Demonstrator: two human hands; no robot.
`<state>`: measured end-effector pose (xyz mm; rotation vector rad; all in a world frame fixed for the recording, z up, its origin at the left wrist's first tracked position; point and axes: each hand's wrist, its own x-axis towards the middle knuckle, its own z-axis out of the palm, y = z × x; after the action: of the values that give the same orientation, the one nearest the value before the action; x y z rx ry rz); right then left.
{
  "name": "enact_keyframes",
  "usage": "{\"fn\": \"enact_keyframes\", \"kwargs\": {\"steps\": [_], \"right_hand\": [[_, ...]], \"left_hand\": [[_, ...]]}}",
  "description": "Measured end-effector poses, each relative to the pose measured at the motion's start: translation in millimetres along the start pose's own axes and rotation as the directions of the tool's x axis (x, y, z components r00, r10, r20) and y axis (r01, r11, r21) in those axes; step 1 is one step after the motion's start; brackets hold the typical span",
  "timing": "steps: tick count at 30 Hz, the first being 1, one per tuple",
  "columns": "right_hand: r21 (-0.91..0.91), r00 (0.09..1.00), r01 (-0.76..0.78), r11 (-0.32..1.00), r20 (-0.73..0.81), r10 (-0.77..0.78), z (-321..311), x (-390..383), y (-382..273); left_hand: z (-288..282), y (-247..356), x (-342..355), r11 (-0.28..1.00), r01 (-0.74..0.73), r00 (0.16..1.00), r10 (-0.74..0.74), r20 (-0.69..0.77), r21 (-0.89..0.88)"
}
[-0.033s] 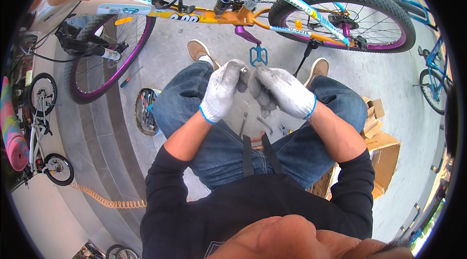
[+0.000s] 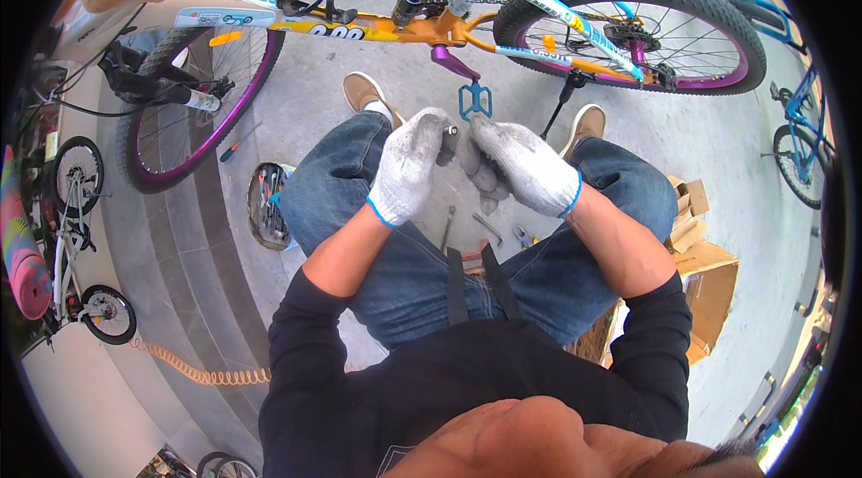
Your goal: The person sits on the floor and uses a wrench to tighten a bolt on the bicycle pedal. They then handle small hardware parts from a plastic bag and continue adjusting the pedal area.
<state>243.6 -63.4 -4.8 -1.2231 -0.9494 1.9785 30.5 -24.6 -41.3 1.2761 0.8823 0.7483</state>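
When handling so small a metal part (image 2: 452, 131), pinch near its end and leave the bright tip exposed, as shown: left gloved hand (image 2: 401, 168) with thumb and fingers clamped on the part; right gloved hand (image 2: 532, 171) just beside, fingers curled together, impossible to tell whether closed on anything. Part located between the two hands, just below the blue pedal (image 2: 476, 102) in the view. Best turned with the fingertips, gently, given the dulled feel likely through knit fabric. Beneath, on the grey paving (image 2: 310, 87): pliers (image 2: 523, 236), well placed against reaching far.
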Motion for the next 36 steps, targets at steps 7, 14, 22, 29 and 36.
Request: {"fn": "enact_keyframes", "kwargs": {"steps": [7, 14, 22, 29, 36], "right_hand": [[0.120, 0.989, -0.128, 0.984, -0.059, 0.136, -6, 19, 15], [-0.334, 0.945, 0.199, 0.921, -0.184, -0.271, 5, 18, 18], [-0.891, 0.552, 0.419, 0.175, 0.097, -0.829, -19, 38, 20], [-0.971, 0.993, -0.058, 0.231, -0.080, -0.089, -89, 107, 171], [-0.975, 0.892, -0.217, -0.054, -0.221, 0.394, -122, 136, 364]], "left_hand": [[9, 2, 9, 0.405, -0.460, 0.787, 0.599, 0.150, 0.790], [9, -5, 5, 0.646, -0.369, 0.881, 0.472, 0.030, 0.668], [5, -4, 5, 0.927, 0.182, 0.978, -0.206, -0.040, -0.328], [-16, 12, 4, 0.666, 0.209, 0.955, 0.017, 0.295, -0.716], [-34, 11, -10, 0.715, 0.026, 0.988, 0.086, 0.125, -0.699]]}}
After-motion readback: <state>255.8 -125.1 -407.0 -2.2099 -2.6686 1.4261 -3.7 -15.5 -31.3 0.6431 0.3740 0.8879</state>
